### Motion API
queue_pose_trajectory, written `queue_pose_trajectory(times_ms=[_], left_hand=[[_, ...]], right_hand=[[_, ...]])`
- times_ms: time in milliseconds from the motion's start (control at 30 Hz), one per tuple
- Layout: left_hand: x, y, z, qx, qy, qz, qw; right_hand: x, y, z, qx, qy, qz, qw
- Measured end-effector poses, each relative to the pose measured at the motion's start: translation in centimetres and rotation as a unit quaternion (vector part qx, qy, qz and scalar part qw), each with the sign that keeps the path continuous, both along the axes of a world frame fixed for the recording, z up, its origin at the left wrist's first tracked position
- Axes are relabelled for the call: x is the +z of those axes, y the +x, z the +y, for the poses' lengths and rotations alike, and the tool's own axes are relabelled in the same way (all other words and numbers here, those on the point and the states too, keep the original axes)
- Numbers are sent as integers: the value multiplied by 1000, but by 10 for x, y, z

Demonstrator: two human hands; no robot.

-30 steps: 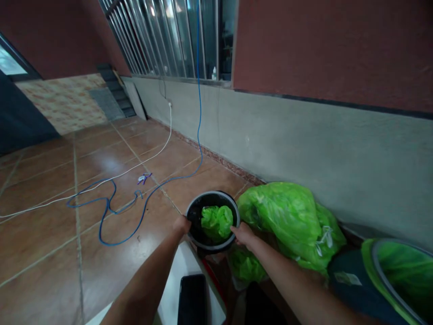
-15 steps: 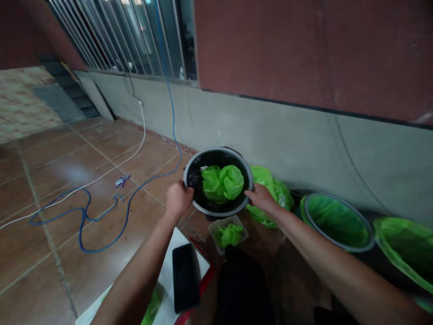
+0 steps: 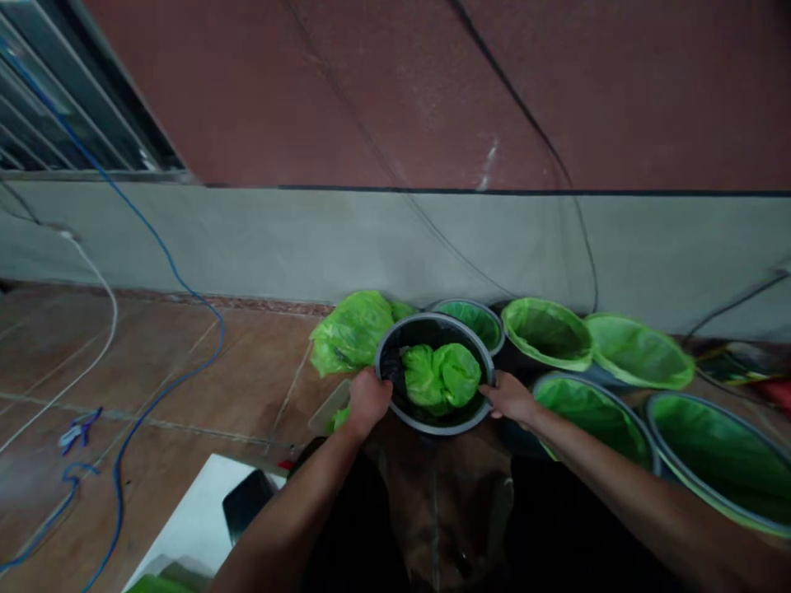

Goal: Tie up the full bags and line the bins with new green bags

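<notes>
Between my hands is a round dark bin (image 3: 436,429) with a grey rim, its inside lined in black plastic. Bunched green plastic bags (image 3: 442,377) lie in it. My left hand (image 3: 371,399) is closed over the left side of the rim. On the opposite side, my right hand (image 3: 510,397) grips the rim with thumb and fingers. Just behind the bin, a crumpled green bag (image 3: 352,329) rests on the floor by the wall. A clear plastic tub (image 3: 330,410), partly covered by my left hand and arm, has green plastic in it.
Several bins lined with green bags stand at the right, among them a front one (image 3: 720,453) and a rear one (image 3: 547,331). A black phone (image 3: 247,502) lies on a white surface (image 3: 191,519) at lower left. A blue cable (image 3: 164,387) crosses the tiled floor.
The view has swung right, bringing more lined bins into sight. Both hands have carried the dark bin rightward past the crumpled bag and tub, toward the lined bins.
</notes>
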State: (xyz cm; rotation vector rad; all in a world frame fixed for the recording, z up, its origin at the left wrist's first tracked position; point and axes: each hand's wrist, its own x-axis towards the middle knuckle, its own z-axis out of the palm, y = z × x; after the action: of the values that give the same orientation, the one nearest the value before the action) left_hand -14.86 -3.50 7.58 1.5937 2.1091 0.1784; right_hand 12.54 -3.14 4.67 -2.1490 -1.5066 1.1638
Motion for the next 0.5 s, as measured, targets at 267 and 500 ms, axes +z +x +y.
queue_pose_trajectory(times_ms=[267,500], left_hand=[[-78,49,0,-56,-108,-18,992],[-112,59,13,-86,-134,-23,987]], right_hand=[[-78,43,-24,6,-79,-55,995],[-119,51,-23,40,-70,-123,989]])
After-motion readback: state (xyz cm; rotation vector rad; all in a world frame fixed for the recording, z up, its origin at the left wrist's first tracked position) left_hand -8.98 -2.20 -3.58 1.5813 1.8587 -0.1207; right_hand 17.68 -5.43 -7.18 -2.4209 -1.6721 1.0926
